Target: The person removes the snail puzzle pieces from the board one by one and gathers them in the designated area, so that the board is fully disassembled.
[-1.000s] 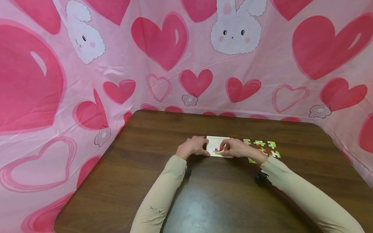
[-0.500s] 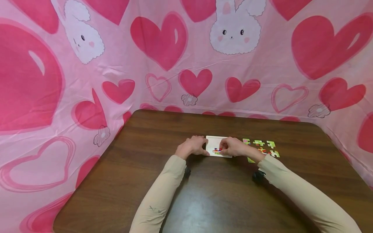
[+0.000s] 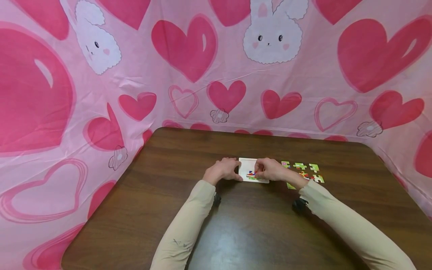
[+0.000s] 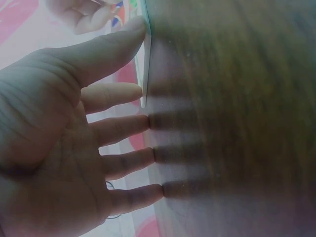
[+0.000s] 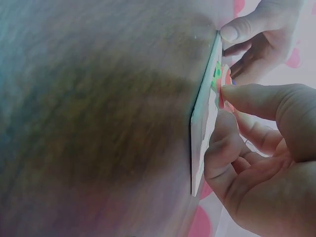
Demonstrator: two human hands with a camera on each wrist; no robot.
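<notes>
A white puzzle tray (image 3: 248, 164) lies flat on the brown table, with a raised rim. My left hand (image 3: 222, 169) is at its left side, thumb on the near left corner and the other fingers stretched out. In the left wrist view, the index fingertip (image 4: 136, 91) meets the tray's edge, while the lower fingertips rest on the table. My right hand (image 3: 270, 170) pinches a small red, white and blue puzzle piece (image 3: 251, 174) between thumb and fingers, low over the tray's near part. Green printing (image 5: 216, 74) shows beneath it in the right wrist view; the fingers hide part of the piece.
Several loose puzzle pieces (image 3: 299, 165), mostly green, lie in rows right of the tray, some behind the right forearm. The wooden table (image 3: 256, 225) extends around them. A pink cloth (image 3: 189, 101) with hearts and rabbits hangs behind and at the sides.
The right hand keeps its pinch on the puzzle piece over the same part of the tray, and the piece has turned slightly. The right forearm has shifted a little left; the left hand stays put.
</notes>
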